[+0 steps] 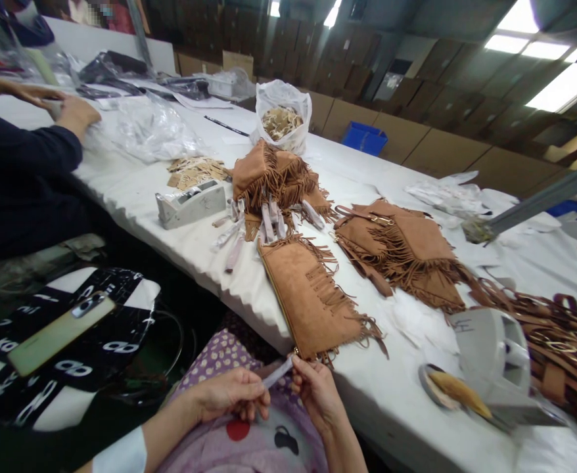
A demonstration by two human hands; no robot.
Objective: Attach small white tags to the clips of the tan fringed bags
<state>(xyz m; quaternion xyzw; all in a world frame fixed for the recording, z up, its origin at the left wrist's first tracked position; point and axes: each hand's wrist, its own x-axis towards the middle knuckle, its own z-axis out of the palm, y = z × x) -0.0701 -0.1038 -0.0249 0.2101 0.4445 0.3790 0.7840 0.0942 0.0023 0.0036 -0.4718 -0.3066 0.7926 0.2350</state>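
Observation:
A brown fringed pouch (308, 295) lies flat at the table's near edge, with its zipper along the left side. From its near corner a thin strip in whitish wrapping (279, 373) runs toward me. My left hand (234, 394) is closed around the strip's lower end. With thumb and forefinger my right hand (317, 393) pinches its upper end, right by the pouch's zipper corner. Whether the right fingers also hold the zipper pull is too small to make out. Behind the pouch is a pile of similar pouches (273, 174), several with wrapped strips hanging toward me.
More fringed pouches (401, 249) lie to the right, beside brown straps (559, 348) and a white tape dispenser (490, 348). A grey dispenser (192, 203) stands left. Farther back is a plastic bag of tan pieces (283, 121). A co-worker's arm (22, 144) reaches in from the left. A phone (62, 335) rests on a stool.

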